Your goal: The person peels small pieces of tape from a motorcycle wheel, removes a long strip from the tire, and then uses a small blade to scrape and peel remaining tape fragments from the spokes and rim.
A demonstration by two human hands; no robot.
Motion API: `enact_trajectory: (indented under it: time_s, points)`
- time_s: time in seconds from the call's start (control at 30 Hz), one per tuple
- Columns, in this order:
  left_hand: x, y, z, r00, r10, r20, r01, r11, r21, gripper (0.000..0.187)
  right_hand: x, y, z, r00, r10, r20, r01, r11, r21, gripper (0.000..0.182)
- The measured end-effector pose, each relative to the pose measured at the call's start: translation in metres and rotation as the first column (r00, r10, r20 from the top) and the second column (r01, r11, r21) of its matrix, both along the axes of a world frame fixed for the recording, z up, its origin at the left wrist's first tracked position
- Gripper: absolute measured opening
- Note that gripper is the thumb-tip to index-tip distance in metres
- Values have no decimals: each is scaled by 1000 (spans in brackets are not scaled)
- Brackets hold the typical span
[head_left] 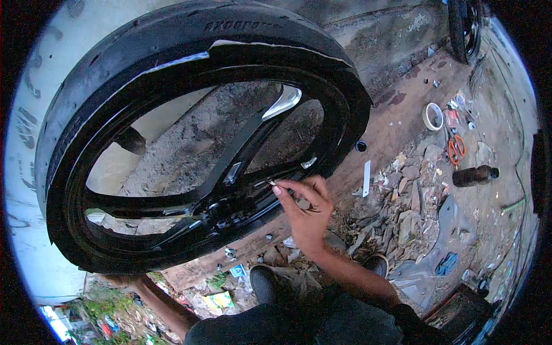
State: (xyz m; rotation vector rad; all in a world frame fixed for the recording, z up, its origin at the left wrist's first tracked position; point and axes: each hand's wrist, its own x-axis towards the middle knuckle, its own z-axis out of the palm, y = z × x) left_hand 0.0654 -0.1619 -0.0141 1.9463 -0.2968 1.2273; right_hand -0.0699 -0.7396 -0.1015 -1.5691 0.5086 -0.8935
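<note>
A black motorcycle wheel [233, 155] with its tyre [190, 34] fills the left and middle of the view, tilted towards me. White masking strip runs along part of the rim edge. My right hand [307, 210] is over the wheel's lower right, thumb and forefinger pinched near a spoke. A small thin piece seems to be at the fingertips, too small to name. At the wheel's lower left edge, my left hand [118, 279] holds the tyre from below; its fingers are mostly hidden behind the rubber.
To the right lie a tape roll [433, 117], orange-handled scissors [456, 148], a dark bottle [475, 176] and a white strip [366, 178]. A black cap [360, 146] sits on the ledge. Broken stones [409, 224] and litter cover the ground by my shoes [263, 283]. Another wheel [464, 29] stands far right.
</note>
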Motion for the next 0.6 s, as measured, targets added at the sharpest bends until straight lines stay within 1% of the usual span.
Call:
enact_trajectory:
  time_s: [0.07,0.13,0.17,0.23,0.27,0.47,0.53,0.6]
  points:
    - [-3,-53,0,991,-127,36,131,970,-206,57,0,0,-1,1000,-4,-6,4,1000,2,17]
    - [-12,-95,10,985,-169,34,172,939,-297,58,0,0,-1,1000,-7,-10,7,1000,-12,17]
    - [-13,-108,16,987,-160,34,163,940,-300,58,-1,0,-1,1000,-10,-7,9,1000,-12,17]
    - [-5,-77,6,993,-114,27,117,951,-285,57,-1,0,-1,1000,-14,-1,14,1000,-13,17]
    - [-5,-75,6,993,-110,37,116,952,-285,57,-1,-1,-2,1000,-14,-2,14,1000,-16,17]
    - [-12,-68,3,948,-315,49,314,895,-316,56,-1,-2,5,999,-23,29,23,1000,-6,17]
    - [-17,-69,5,909,-414,54,407,851,-331,56,0,-2,4,999,-23,37,24,1000,-15,18]
    - [-19,-65,7,843,-536,56,519,781,-348,56,0,-2,4,1000,-24,12,24,999,-32,18]
